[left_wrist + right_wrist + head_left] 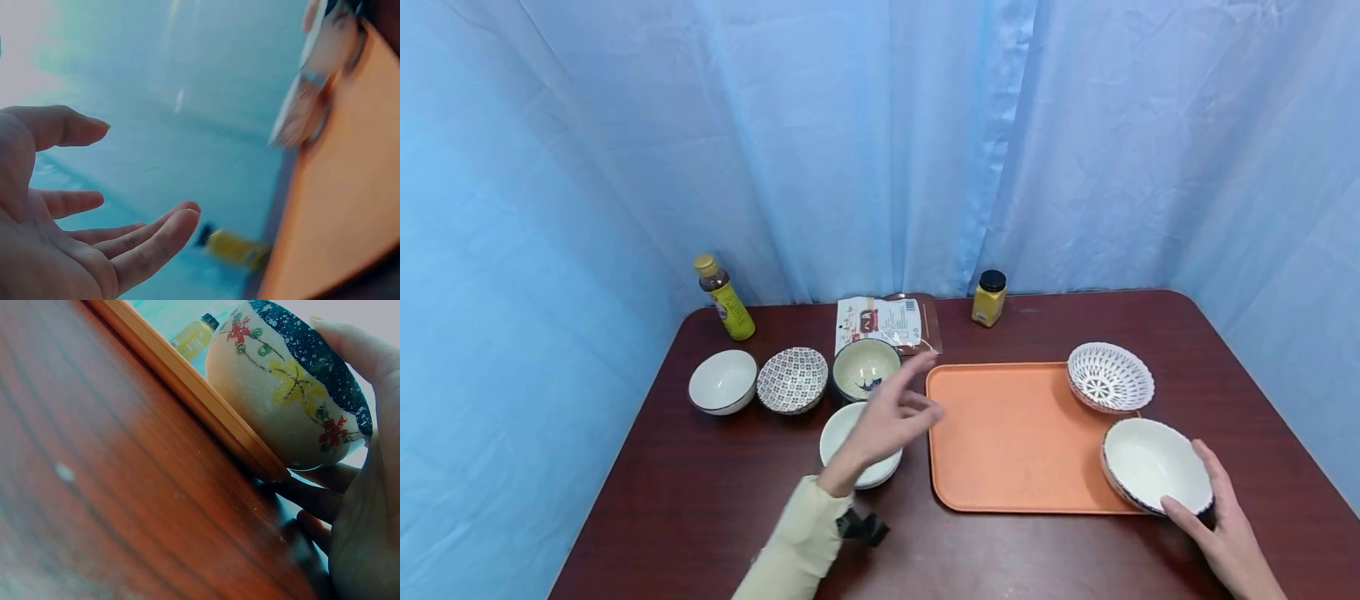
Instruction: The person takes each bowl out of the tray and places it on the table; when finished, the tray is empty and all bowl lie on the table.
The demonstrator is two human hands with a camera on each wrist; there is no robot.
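My right hand grips a white bowl at the right end of an orange tray. In the right wrist view that bowl shows red and yellow flowers and a dark speckled rim band. The thumb lies at its rim and the other fingers reach around its lower side. Behind it, a lattice-patterned bowl sits at the tray's back right corner. My left hand is in the air, fingers extended and holding nothing. It partly hides a white bowl left of the tray.
Left of the tray stand a cream bowl, a tile-patterned bowl and a plain white bowl. Along the back are a yellow-labelled bottle, a food packet and a yellow jar. Blue curtains enclose the table.
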